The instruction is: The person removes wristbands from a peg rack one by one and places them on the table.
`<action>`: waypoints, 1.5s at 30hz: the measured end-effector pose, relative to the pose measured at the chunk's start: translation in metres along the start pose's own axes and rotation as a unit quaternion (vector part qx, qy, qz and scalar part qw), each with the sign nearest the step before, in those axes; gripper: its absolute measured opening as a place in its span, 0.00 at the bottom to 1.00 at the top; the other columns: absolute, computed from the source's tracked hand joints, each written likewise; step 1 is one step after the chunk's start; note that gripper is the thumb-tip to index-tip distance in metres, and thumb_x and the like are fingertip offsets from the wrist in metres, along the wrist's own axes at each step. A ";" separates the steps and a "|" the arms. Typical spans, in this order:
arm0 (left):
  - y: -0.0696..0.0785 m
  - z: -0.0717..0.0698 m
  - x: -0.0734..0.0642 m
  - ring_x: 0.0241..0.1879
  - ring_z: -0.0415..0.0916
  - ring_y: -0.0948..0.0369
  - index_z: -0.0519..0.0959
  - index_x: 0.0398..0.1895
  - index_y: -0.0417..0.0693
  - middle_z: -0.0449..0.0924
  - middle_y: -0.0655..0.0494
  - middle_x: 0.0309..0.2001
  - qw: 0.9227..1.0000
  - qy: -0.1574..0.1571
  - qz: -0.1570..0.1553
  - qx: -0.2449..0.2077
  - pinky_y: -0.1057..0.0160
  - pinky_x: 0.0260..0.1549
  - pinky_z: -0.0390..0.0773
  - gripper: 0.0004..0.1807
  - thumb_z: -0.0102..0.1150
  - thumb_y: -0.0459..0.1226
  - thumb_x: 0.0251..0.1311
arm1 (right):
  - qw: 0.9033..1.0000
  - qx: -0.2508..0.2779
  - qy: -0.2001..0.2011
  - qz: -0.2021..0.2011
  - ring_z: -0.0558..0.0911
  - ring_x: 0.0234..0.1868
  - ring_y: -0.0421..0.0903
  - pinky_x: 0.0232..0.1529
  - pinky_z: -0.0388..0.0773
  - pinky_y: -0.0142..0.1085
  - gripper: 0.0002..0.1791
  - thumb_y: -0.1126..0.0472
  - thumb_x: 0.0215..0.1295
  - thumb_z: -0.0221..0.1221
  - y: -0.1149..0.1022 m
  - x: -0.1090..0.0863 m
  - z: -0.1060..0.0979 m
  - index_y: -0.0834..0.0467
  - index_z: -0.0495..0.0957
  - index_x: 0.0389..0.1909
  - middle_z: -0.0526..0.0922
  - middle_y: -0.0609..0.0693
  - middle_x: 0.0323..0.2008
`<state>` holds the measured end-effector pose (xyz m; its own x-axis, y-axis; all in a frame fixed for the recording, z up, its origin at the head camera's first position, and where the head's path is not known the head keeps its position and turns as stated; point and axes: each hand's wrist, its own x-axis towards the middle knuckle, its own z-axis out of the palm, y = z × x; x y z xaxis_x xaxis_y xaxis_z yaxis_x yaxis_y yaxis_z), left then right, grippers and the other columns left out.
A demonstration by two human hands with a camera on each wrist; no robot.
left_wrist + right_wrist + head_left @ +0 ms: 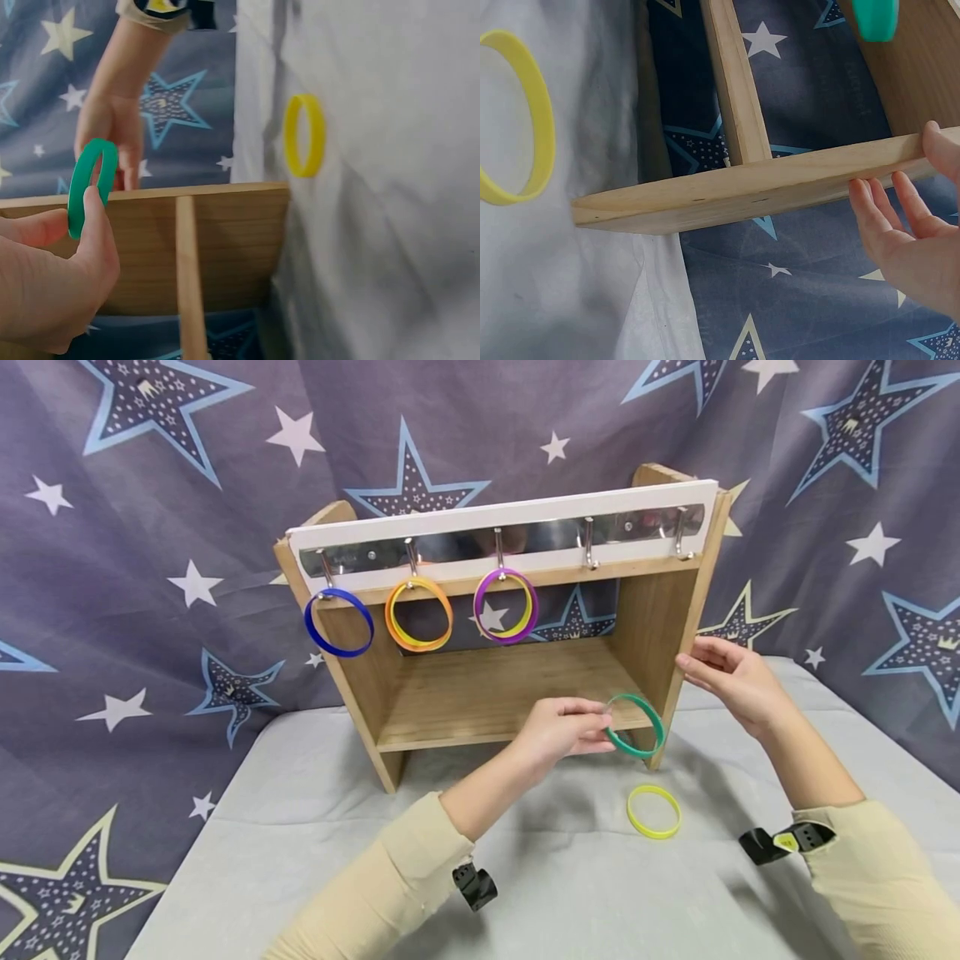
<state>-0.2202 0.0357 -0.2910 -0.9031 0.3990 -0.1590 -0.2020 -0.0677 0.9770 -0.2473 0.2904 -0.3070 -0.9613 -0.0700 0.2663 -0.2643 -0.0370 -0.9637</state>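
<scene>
Green ring (659, 718) was held up in the person's left hand (558, 731), in front of the rack (465, 685) and near its lower right corner. Thumb and fingers of that hand were drawn together, pinching the band at its left side. The right hand (738, 681) held the edge of the rack's right side panel (780, 174), thumb on the front and fingertips against the outer face, set narrow about it. On the grey cloth (300, 877) in front of the rack lay a yellow ring (544, 124), loose and flat, a little below the green one as I saw it. Along the rack's white strip (450, 522) ran five hooks (588, 542): counting from the left, a blue ring (345, 653) hung on the first, an orange ring (388, 610) together with a second yellow ring (396, 618) on the next, and a purple ring (477, 608) with a third yellow ring (525, 622) on the middle one. Behind everything fell a starry curtain (247, 560).
</scene>
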 end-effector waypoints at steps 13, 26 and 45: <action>-0.029 -0.005 0.002 0.30 0.82 0.62 0.78 0.50 0.27 0.80 0.29 0.49 0.999 0.003 -0.024 0.040 0.57 0.44 0.86 0.15 0.57 0.25 0.60 | 1.000 0.016 -0.001 -0.003 0.81 0.39 0.28 0.42 0.81 0.19 0.13 0.68 0.64 0.59 0.001 -0.001 0.000 0.50 0.72 0.46 0.81 0.36 0.36; -0.048 -0.013 -0.001 0.28 0.82 0.62 0.79 0.48 0.29 0.81 0.30 0.48 0.997 -0.002 -0.054 0.055 0.56 0.46 0.86 0.14 0.58 0.26 0.59 | 1.000 0.023 -0.005 -0.006 0.81 0.39 0.29 0.42 0.81 0.19 0.13 0.70 0.65 0.57 -0.002 0.001 0.001 0.48 0.76 0.43 0.83 0.36 0.36; -0.074 -0.023 -0.005 0.30 0.82 0.63 0.77 0.50 0.28 0.80 0.31 0.50 0.994 0.005 -0.095 0.054 0.58 0.44 0.86 0.15 0.58 0.24 0.58 | 1.000 0.007 -0.004 0.004 0.81 0.39 0.28 0.43 0.80 0.18 0.13 0.68 0.65 0.57 -0.002 0.001 0.000 0.49 0.72 0.46 0.83 0.35 0.37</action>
<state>-0.2097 0.0181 -0.3658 -0.8568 0.3856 -0.3423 -0.3270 0.1068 0.9390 -0.2476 0.2906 -0.3045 -0.9627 -0.0792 0.2589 -0.2554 -0.0510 -0.9655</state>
